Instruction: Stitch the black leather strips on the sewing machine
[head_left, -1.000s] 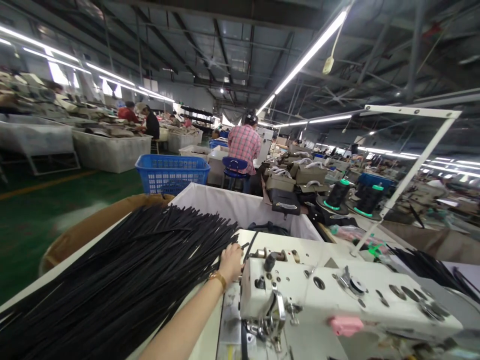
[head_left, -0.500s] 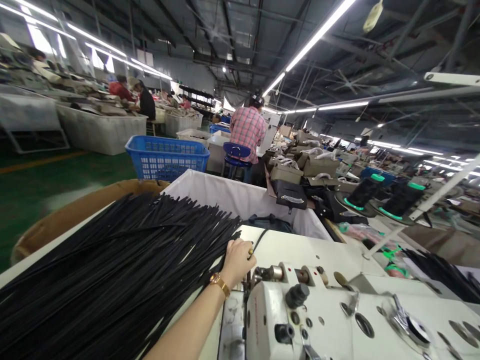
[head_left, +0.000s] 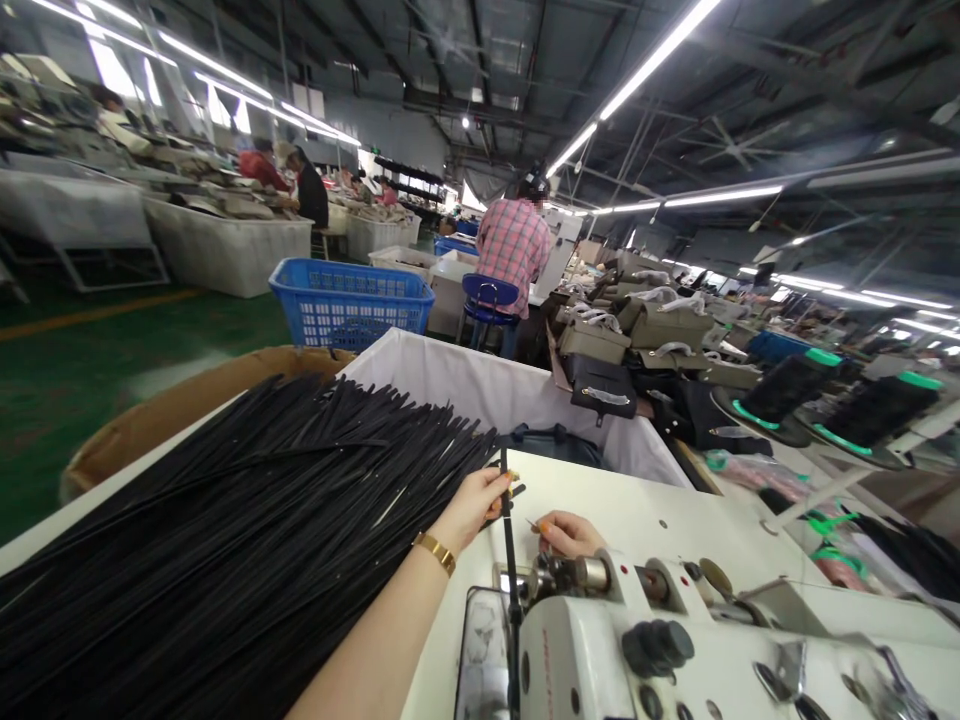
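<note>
My left hand [head_left: 474, 504] is pinched on a single thin black strap [head_left: 510, 560] that runs upright past the head of a white sewing machine [head_left: 675, 650]. A gold bracelet sits on that wrist. A big pile of black straps [head_left: 225, 530] lies fanned across the table to the left of the hand. My right hand [head_left: 568, 533] shows just behind the machine's top, fingers curled together close to the strap. What its fingers hold is hidden.
A white fabric-lined bin [head_left: 480, 395] stands beyond the table, a brown cardboard tub [head_left: 150, 425] left of it and a blue basket [head_left: 349, 300] behind. A person in a plaid shirt [head_left: 514, 255] sits ahead. Bags and black thread cones [head_left: 780, 395] crowd the right bench.
My left hand has lifted one strap away from the pile. My right hand has come into view behind the machine. The camera has tilted closer over the machine.
</note>
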